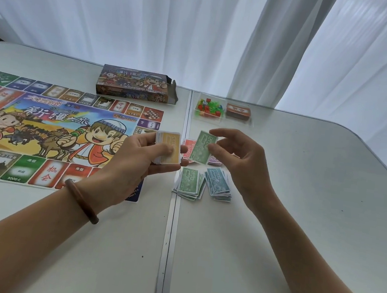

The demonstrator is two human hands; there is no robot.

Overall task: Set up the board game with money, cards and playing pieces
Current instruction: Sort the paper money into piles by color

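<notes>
Two hands are busy over the bench (301,206), just right of the game board (52,130); the left hand (138,157) grips a thick stack of notes (169,150) with a yellow one on top, thumb laid across its face; the right hand (237,158) pinches a single green 500 note (203,150) by its edge, held in the air above the sorted money. Below it lie a green pile (189,182) and a blue pile (218,184) side by side; a red pile (188,147) and a pinkish pile (215,159) sit partly hidden behind the raised note. The likeliest slip is a misfile; the green and blue piles lie just beside each other (both loosely fanned, not squared), so a note let go from above could slide onto the wrong colour or nudge one heap into the other. Thin paper pinched at one edge may also flutter off; two notes stuck together could pass as one. A tilt of the left hand could spill its stack over the piles. The bag of playing pieces (207,107) and the wrapped card deck (238,110) lie further back, apparently unopened, well apart from both hands.
</notes>
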